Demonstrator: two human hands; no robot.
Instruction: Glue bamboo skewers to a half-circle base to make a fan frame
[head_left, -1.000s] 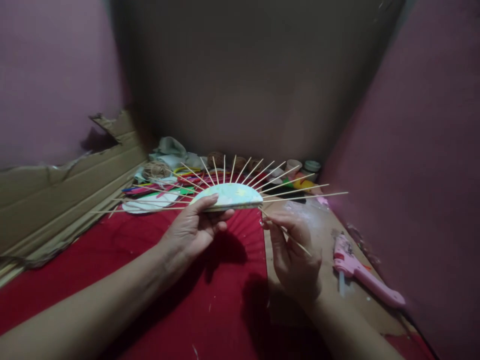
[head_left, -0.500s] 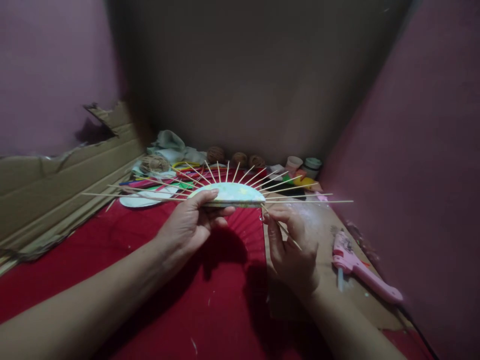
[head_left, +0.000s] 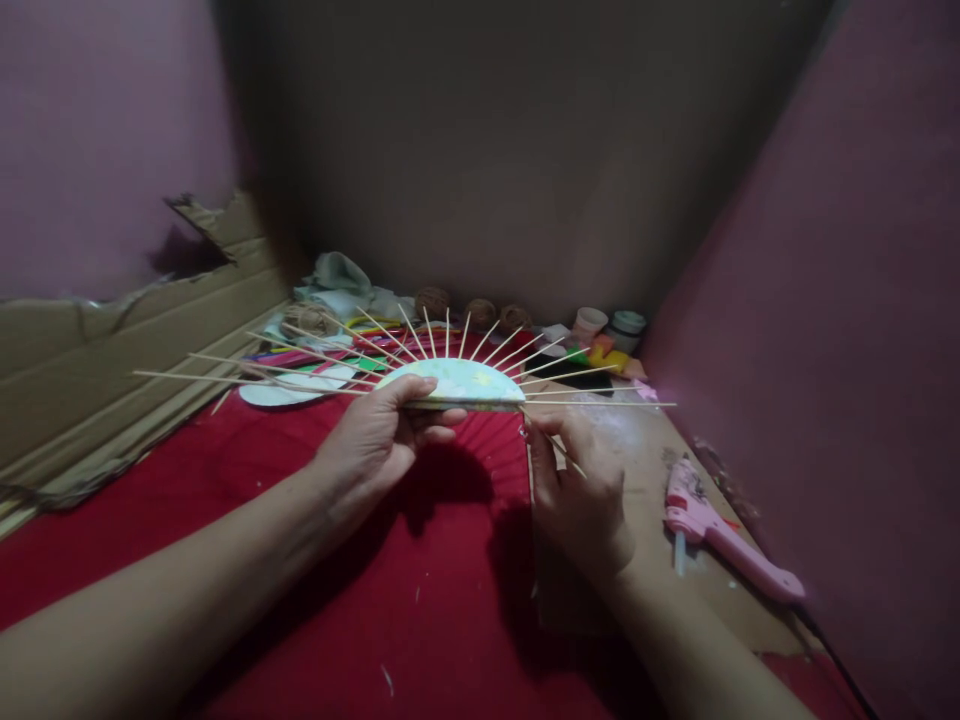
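Observation:
A pale blue-green half-round piece (head_left: 472, 378) with yellow patches is pinched by my left hand (head_left: 379, 425), thumb on top and fingers below. Thin wooden sticks (head_left: 499, 342) fan out from its curved edge like rays. My right hand (head_left: 581, 485) is closed on one more thin wooden stick (head_left: 571, 458), slanting down through the fingers. The upper tip of that stick is at the right corner of the half-round piece; whether it enters the edge I cannot tell.
A pink glue gun (head_left: 701, 525) lies on a cardboard sheet (head_left: 645, 550) at the right. Red cloth (head_left: 420, 620) covers the surface. Balls of twine (head_left: 480, 313), small cups (head_left: 589, 325), a white oval piece (head_left: 292, 388) and coloured strips stand or lie at the back.
The half-round piece with its sticks has tilted slightly and shifted a little left and up. My right hand has moved slightly left with its stick, staying by the right corner.

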